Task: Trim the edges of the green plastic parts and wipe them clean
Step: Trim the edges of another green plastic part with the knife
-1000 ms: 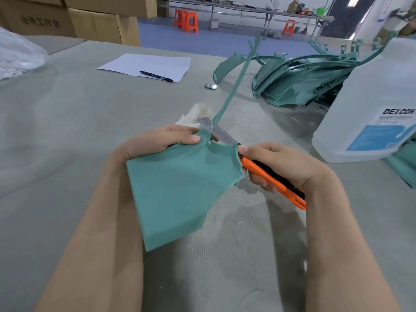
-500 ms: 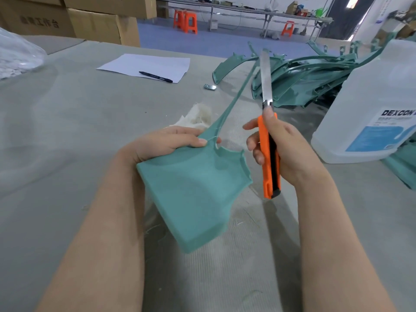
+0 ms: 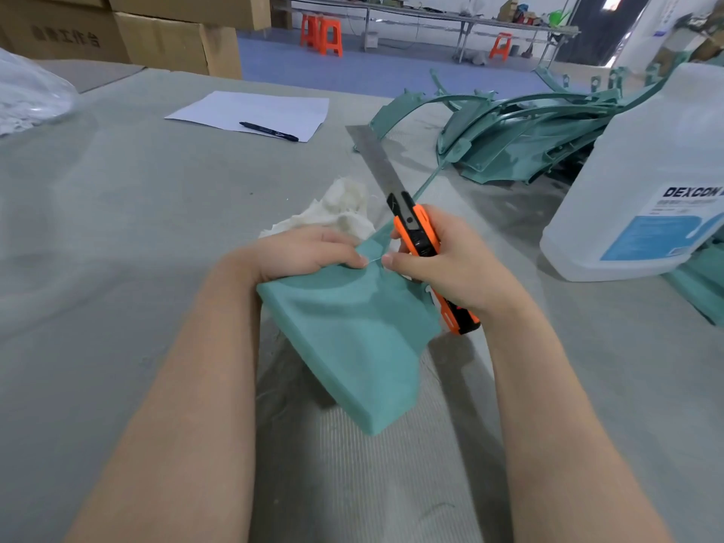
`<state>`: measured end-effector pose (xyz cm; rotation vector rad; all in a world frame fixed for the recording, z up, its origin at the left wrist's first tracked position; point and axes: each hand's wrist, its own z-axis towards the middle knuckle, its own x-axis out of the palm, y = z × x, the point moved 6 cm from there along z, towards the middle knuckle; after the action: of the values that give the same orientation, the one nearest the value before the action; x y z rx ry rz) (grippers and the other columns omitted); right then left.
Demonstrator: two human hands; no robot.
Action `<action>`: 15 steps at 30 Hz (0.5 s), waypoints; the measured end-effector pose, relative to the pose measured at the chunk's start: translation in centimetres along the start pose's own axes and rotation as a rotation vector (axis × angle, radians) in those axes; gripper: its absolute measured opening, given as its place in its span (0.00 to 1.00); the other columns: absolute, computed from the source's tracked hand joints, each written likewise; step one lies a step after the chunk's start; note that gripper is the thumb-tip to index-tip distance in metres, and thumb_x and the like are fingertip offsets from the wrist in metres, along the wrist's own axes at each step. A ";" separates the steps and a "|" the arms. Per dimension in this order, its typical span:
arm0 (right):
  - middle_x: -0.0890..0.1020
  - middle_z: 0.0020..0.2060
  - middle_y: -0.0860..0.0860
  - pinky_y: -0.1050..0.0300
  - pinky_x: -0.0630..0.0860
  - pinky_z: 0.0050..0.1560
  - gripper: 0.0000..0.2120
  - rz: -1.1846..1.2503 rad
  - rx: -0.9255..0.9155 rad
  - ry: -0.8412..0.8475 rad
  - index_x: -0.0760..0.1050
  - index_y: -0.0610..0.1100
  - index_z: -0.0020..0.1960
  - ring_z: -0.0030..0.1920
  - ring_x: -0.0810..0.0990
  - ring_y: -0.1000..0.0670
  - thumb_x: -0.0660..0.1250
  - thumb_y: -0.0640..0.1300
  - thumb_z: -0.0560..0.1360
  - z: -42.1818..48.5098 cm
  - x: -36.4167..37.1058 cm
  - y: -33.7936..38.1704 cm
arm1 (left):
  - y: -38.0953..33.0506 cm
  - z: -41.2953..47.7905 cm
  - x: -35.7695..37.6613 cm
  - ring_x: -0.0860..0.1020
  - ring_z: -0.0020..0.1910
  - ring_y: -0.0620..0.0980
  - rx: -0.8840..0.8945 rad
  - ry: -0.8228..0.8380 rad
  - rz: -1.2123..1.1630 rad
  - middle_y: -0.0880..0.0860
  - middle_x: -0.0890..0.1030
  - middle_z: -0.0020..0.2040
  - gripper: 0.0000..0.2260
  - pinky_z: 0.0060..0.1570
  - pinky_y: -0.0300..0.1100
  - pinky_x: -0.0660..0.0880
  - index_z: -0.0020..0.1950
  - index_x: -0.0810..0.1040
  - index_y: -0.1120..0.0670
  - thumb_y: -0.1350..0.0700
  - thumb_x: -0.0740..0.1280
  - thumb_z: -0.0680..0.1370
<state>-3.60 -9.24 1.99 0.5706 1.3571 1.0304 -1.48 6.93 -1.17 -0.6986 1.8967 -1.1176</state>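
Middle of the utility knife [image 3: 415, 229] handle is buried in the right hand [image 3: 450, 264]; only both ends show. The left hand [image 3: 301, 252] covers the green part [image 3: 352, 339] at its top corner, plus the near side of the cloth [image 3: 337, 209]. The part's thin strut [image 3: 429, 182] disappears behind the knife. The jug [image 3: 646, 182] is cut by the right edge; its label [image 3: 666, 225] reads DEXCON, then runs off. The pile of green parts [image 3: 521, 143] sits partly behind the jug, count unclear. The bag [image 3: 27, 96] is clipped at left, the cardboard boxes [image 3: 176, 41] at top, box print blurred. The pen [image 3: 268, 132] marking is too small to read.
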 end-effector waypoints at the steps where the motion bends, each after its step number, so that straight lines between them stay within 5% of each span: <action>1: 0.78 0.28 0.59 0.62 0.74 0.36 0.10 -0.027 -0.015 0.016 0.74 0.47 0.46 0.31 0.75 0.58 0.74 0.38 0.71 0.1 0.2 0.1 | 0.0 0.1 -0.1 0.82 0.40 0.42 -0.004 -0.013 0.040 0.47 0.86 0.45 0.07 0.41 0.32 0.77 0.45 0.85 0.48 0.54 0.67 0.77; 5: 0.78 0.31 0.50 0.48 0.77 0.42 0.04 -0.090 0.003 0.055 0.79 0.42 0.46 0.33 0.75 0.53 0.73 0.38 0.72 0.0 0.6 0.0 | 0.3 0.4 -0.4 0.81 0.42 0.42 -0.019 -0.044 0.188 0.46 0.85 0.45 0.07 0.48 0.34 0.76 0.48 0.84 0.49 0.50 0.67 0.77; 9: 0.80 0.33 0.41 0.48 0.77 0.41 0.03 -0.142 -0.004 0.064 0.79 0.42 0.40 0.32 0.75 0.52 0.72 0.39 0.73 0.0 0.8 0.3 | 0.6 0.6 -0.3 0.82 0.44 0.44 -0.031 -0.021 0.184 0.47 0.85 0.47 0.08 0.53 0.40 0.76 0.49 0.84 0.49 0.49 0.67 0.77; 15: 0.76 0.27 0.51 0.55 0.70 0.36 0.09 -0.191 0.019 0.008 0.76 0.45 0.35 0.28 0.72 0.56 0.70 0.40 0.73 0.0 0.5 0.3 | 1.0 0.6 -0.3 0.82 0.45 0.44 -0.021 -0.014 0.145 0.49 0.85 0.49 0.09 0.52 0.41 0.76 0.51 0.84 0.50 0.48 0.67 0.76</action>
<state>-3.74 -8.68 2.01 0.4415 1.4011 0.8660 -0.83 7.34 -2.07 -0.5691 1.9174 -1.0001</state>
